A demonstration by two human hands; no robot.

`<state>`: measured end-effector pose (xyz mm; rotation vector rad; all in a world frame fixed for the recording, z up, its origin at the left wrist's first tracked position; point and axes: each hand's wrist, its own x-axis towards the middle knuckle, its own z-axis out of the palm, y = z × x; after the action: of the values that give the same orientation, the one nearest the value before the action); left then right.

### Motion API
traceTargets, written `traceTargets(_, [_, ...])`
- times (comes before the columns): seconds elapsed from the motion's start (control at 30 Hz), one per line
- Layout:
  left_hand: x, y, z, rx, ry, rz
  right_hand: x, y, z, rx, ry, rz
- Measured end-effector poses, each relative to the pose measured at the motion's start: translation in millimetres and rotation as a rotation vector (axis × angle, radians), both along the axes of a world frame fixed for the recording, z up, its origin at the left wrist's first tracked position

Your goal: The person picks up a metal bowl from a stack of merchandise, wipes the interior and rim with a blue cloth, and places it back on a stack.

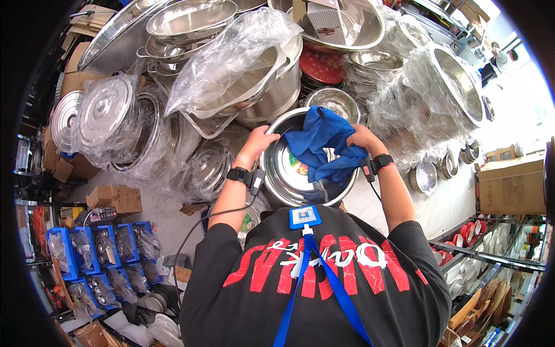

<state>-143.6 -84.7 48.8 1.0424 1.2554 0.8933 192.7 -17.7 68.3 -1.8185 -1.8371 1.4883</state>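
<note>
A large, shiny stainless steel basin lies tilted in front of my chest, its mouth facing me. My left hand grips its upper left rim, thumb toward the inside. A blue cloth hangs bunched over the right half of the basin, covering part of its inner wall and floor. My right hand holds this cloth at the basin's right rim; the fingers are partly hidden by the fabric. On the basin's floor a green and red round label shows beside the cloth.
Beyond the basin rise piled steel pots and a plastic-wrapped roasting pan. Wrapped lids stand to the left, wrapped basins to the right. Blue bins fill the lower left; a cardboard box rests above shelves at right.
</note>
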Motion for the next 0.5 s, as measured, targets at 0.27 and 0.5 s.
traceTargets(0.27, [-8.7, -37.9, -33.7, -0.243, -0.515, 0.238, 19.3, -58.5, -61.9, -0.149, 0.218, -0.259])
traceTargets(0.5, [17.1, -48.3, -46.0, -0.131, -0.587, 0.441, 20.4, -79.0, -72.1, -0.4, 0.617, -0.621])
